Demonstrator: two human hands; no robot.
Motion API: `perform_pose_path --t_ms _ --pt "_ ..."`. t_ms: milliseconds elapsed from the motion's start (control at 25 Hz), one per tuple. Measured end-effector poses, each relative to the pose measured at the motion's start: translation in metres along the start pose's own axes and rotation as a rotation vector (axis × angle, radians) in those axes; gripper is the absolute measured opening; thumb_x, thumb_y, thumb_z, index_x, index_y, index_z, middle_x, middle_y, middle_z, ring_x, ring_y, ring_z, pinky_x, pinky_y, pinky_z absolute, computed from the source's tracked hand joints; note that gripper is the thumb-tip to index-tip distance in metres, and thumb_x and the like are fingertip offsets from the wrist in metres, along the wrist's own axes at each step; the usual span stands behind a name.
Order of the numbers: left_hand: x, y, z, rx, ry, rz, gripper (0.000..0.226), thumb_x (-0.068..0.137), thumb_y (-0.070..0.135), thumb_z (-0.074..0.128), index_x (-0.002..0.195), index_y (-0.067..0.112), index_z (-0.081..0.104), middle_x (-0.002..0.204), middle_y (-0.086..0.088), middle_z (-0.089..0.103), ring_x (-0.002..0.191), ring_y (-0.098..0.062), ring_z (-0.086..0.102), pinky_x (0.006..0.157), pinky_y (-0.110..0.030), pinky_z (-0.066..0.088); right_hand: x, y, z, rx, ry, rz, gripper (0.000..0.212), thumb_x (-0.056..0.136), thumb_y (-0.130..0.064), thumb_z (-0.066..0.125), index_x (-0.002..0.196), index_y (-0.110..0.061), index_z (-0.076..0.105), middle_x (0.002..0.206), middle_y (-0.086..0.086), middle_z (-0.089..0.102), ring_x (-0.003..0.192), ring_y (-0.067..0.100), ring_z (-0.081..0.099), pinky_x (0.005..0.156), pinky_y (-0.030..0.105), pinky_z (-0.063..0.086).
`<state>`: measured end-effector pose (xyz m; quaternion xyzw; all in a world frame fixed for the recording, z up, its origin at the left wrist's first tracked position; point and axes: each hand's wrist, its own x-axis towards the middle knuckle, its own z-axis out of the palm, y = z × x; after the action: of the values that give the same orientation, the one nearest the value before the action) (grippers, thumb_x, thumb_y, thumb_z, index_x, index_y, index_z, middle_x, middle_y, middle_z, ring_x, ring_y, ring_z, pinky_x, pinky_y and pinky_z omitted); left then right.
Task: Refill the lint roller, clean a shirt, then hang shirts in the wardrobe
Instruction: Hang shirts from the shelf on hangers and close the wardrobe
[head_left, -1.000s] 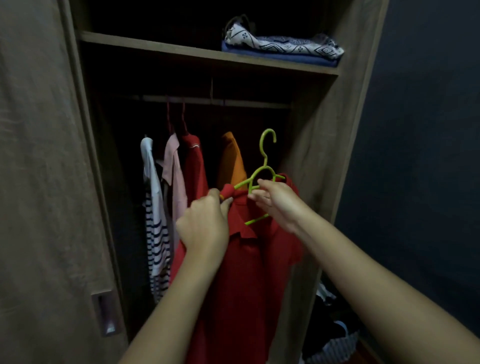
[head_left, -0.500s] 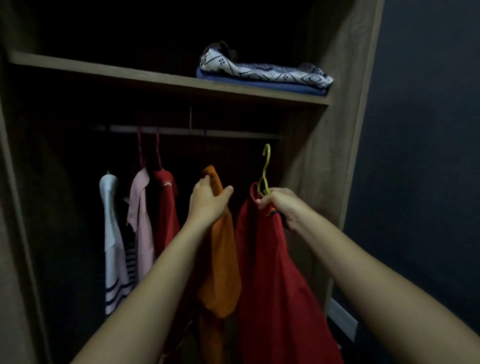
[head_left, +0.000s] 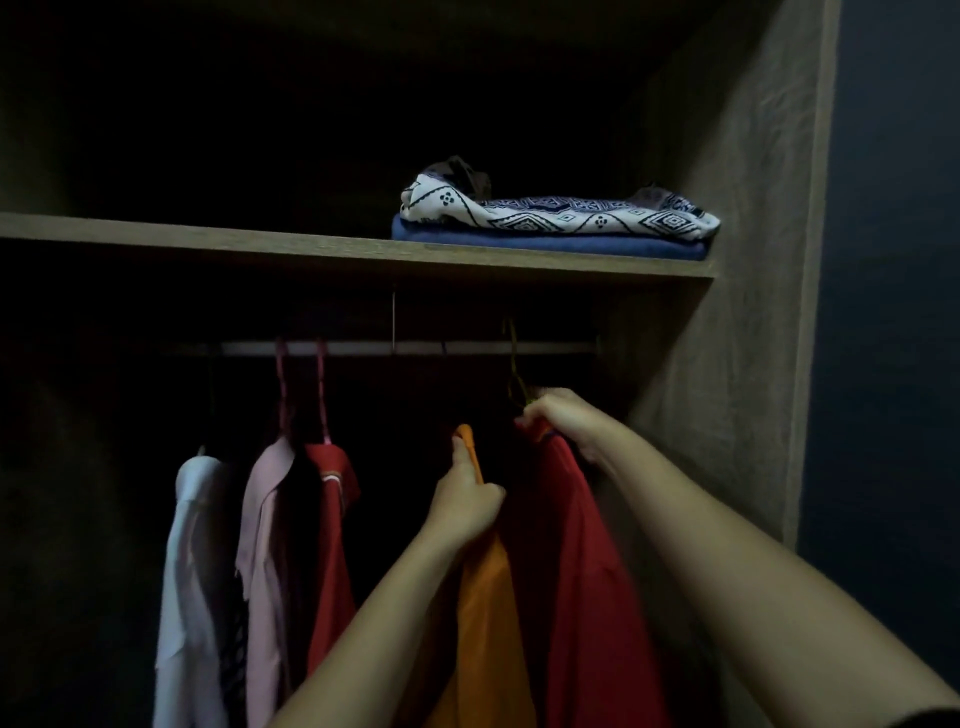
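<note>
A red shirt (head_left: 587, 561) hangs from a green hanger (head_left: 515, 382) whose hook sits at the wardrobe rail (head_left: 363, 348), near its right end. My right hand (head_left: 563, 418) grips the top of that shirt and hanger at the collar. My left hand (head_left: 467, 501) is closed on the shoulder of an orange shirt (head_left: 485, 623) that hangs just left of the red one. Whether the hook rests fully on the rail is hard to tell in the dark.
Further left on the rail hang a white shirt (head_left: 189, 571), a pink shirt (head_left: 265, 545) and another red shirt (head_left: 332, 519). Folded patterned and blue cloths (head_left: 550, 223) lie on the shelf (head_left: 260, 247) above. The wardrobe's side wall (head_left: 727, 312) stands close on the right.
My right hand has lifted the red shirt and green hanger up to the rail. My left hand has shifted from the red shirt's collar to the orange shirt.
</note>
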<state>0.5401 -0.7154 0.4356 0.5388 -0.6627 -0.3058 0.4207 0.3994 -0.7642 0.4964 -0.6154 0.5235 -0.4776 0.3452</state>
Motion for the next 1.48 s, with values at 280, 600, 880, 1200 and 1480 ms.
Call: perform_pose_path --t_ms 280,600,880,1200,1480 --pt "0.001 0.003 0.003 0.048 0.001 -0.015 0.086 0.087 0.015 0.05 0.149 0.021 -0.01 0.105 -0.005 0.056 0.084 -0.017 0.059 0.061 -0.022 0.046 0.016 0.019 0.004 -0.089 -0.016 0.073 0.025 0.084 0.003 0.043 0.104 0.001 0.058 0.084 0.016 0.061 0.074 0.024 0.06 0.061 0.03 0.05" --pt "-0.072 -0.097 0.052 0.047 0.268 0.058 0.064 0.089 0.006 0.053 0.145 0.017 0.025 0.096 -0.008 0.064 0.079 -0.024 0.066 0.068 -0.025 0.049 -0.105 0.129 0.027 -0.486 0.39 -0.034 0.067 0.085 -0.03 0.062 0.142 -0.023 0.027 0.122 0.013 0.062 0.11 0.033 0.059 0.091 0.036 0.046" --pt "-0.139 -0.175 0.112 0.257 0.109 0.067 0.018 0.095 0.012 0.049 0.107 0.007 0.062 0.093 -0.01 0.07 0.083 -0.022 0.068 0.07 -0.017 0.04 -0.167 0.255 0.03 -0.45 0.419 -0.001 0.026 0.09 -0.018 0.057 0.114 -0.009 0.061 0.101 0.014 0.071 0.081 0.019 0.066 0.076 0.026 0.051" --pt "-0.132 -0.127 0.049 0.173 0.471 0.455 0.05 0.09 0.039 0.045 0.129 0.009 0.053 0.121 -0.008 0.063 0.113 -0.006 0.051 0.099 -0.003 0.03 -0.172 0.172 0.039 -0.261 0.53 -0.477 0.055 0.088 -0.036 0.05 0.137 -0.016 0.037 0.139 -0.006 0.035 0.127 -0.001 0.032 0.102 0.005 0.024" --pt "-0.047 -0.056 -0.073 0.306 0.676 0.209 0.065 0.085 0.011 0.057 0.143 0.003 0.029 0.143 -0.02 0.041 0.133 -0.032 0.037 0.109 -0.03 0.027 -0.116 0.104 0.055 -0.189 0.436 -0.321 0.077 0.085 -0.033 0.063 0.145 -0.014 0.02 0.148 0.01 0.032 0.131 0.023 0.039 0.108 0.04 0.036"
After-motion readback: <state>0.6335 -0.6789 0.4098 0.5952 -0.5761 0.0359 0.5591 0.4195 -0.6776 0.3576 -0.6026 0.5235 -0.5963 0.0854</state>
